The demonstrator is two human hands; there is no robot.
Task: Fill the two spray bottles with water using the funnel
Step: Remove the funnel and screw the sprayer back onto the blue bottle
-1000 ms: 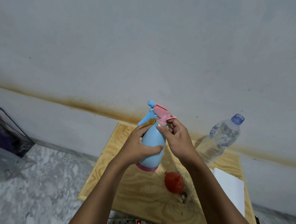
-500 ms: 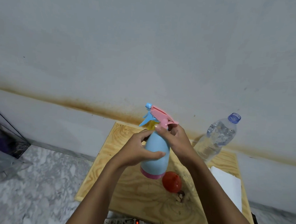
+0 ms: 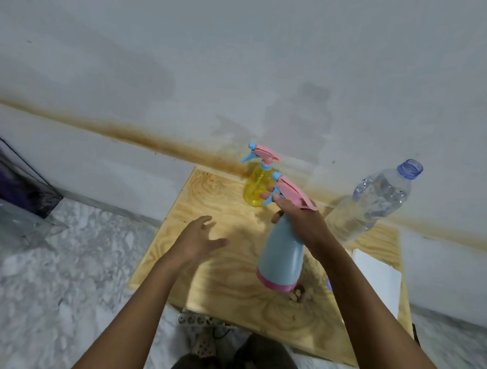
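Observation:
My right hand (image 3: 301, 220) grips the neck of the blue spray bottle (image 3: 282, 258), just under its pink trigger head, and holds it above the wooden board (image 3: 230, 286). Left of that bottle, my left hand (image 3: 197, 238) hovers open over the board and holds nothing. A yellow spray bottle (image 3: 257, 189) with a pink head stands at the board's back edge by the wall. To the right stands a clear water bottle (image 3: 375, 203) with no cap on. The funnel is hidden behind the blue bottle.
A white sheet (image 3: 376, 275) lies on the board's right side. A power strip (image 3: 199, 321) sits on the marble floor by the board's near edge. A dark wire basket (image 3: 11, 181) stands at far left by the wall.
My left hand has let go of the blue bottle and moved left. The right hand alone now holds it, shifted right and nearer. The yellow bottle behind has come into view.

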